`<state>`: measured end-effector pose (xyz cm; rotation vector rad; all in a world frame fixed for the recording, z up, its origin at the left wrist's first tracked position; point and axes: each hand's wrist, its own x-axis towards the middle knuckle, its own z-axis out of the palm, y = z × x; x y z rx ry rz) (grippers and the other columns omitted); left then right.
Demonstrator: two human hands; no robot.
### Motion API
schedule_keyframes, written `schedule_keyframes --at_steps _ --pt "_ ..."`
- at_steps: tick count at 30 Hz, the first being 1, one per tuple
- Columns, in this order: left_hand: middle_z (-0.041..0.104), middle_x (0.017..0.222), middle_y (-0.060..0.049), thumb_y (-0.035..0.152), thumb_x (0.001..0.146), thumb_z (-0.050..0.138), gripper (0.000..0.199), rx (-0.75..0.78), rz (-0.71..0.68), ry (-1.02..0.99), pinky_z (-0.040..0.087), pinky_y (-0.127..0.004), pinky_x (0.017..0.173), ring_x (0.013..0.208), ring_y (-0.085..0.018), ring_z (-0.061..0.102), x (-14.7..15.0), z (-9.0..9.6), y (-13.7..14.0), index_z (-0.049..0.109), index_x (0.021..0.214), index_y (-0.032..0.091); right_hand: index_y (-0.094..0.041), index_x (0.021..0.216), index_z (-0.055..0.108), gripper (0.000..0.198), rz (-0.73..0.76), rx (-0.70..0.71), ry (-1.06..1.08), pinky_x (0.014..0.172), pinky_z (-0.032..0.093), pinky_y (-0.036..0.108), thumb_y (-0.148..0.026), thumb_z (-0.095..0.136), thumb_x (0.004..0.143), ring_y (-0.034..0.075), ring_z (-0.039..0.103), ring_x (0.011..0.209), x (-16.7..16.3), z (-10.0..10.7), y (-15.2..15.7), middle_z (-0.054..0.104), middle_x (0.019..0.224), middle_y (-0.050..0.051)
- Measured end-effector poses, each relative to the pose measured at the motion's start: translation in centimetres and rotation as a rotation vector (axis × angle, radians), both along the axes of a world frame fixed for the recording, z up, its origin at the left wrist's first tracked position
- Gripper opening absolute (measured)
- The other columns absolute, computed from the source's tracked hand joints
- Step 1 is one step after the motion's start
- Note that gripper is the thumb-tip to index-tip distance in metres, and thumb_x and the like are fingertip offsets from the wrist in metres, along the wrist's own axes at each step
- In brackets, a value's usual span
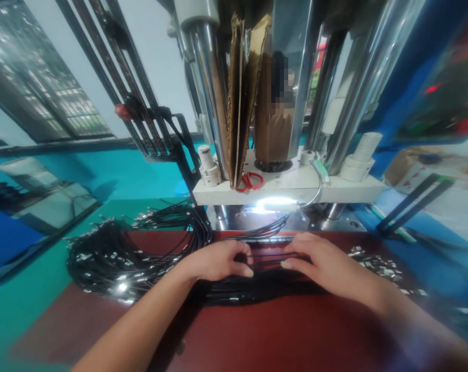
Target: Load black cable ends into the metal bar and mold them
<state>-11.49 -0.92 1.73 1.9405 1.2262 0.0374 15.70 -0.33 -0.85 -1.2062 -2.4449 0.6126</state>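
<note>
My left hand [222, 260] and my right hand [319, 258] face each other in front of the press. Thin black cables stretch between them, and the fingers of both hands are closed on these; how many each hand holds is unclear. Just below my hands lies a thick bundle of black cables [265, 292] across the reddish-brown board [296, 330]. To the left, a large coil of black cables [113, 263] carries many small shiny metal ends. More metal cable ends [381, 266] spread out to the right of my right hand.
Behind my hands stands a press with a white plate [288, 182], metal columns [211, 98] and a lit gap below. Cardboard [236, 103] and red-handled scissors [250, 181] rest on the plate. A black bracket [408, 204] stands at the right.
</note>
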Motion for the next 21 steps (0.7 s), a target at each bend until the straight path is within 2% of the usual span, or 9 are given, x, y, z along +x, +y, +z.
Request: schedule_keyframes --at_steps 6,9,15,21 --pt "0.064 0.087 0.000 0.045 0.077 0.065 0.031 0.019 0.027 -0.007 0.040 -0.025 0.068 0.080 -0.018 0.056 0.1 0.2 0.0 0.063 0.096 0.020 -0.024 0.084 0.070 0.020 -0.006 -0.078 0.051 0.083 0.044 0.033 -0.037 0.057 0.091 0.021 0.062 0.087 -0.8 0.3 -0.2 0.070 0.089 0.002" --pt "0.064 0.087 0.000 0.044 0.076 0.067 0.031 0.025 0.030 -0.009 0.039 -0.025 0.067 0.080 -0.018 0.057 0.2 0.0 0.0 0.063 0.096 0.021 -0.023 0.081 0.069 0.017 -0.033 -0.109 0.075 0.085 0.044 0.035 -0.035 0.059 0.090 0.022 0.062 0.091 -1.0 0.4 -0.4 0.070 0.089 0.003" --pt "0.064 0.087 0.002 0.044 0.077 0.066 0.033 0.008 0.021 -0.038 0.040 -0.025 0.067 0.077 -0.017 0.056 0.1 -0.5 0.0 0.063 0.101 0.022 -0.024 0.080 0.069 0.008 -0.079 -0.062 0.129 0.096 0.040 0.037 -0.029 0.066 0.085 0.025 0.057 0.111 -1.5 0.3 -0.5 0.070 0.101 0.005" --pt "0.065 0.084 0.002 0.048 0.078 0.064 0.032 0.002 0.020 0.013 0.039 -0.026 0.067 0.077 -0.017 0.057 0.3 -0.9 -0.1 0.065 0.097 0.023 -0.022 0.084 0.071 0.013 -0.034 -0.002 0.046 0.093 0.042 0.037 -0.029 0.061 0.089 0.024 0.058 0.103 -1.5 0.1 -0.6 0.067 0.094 0.005"
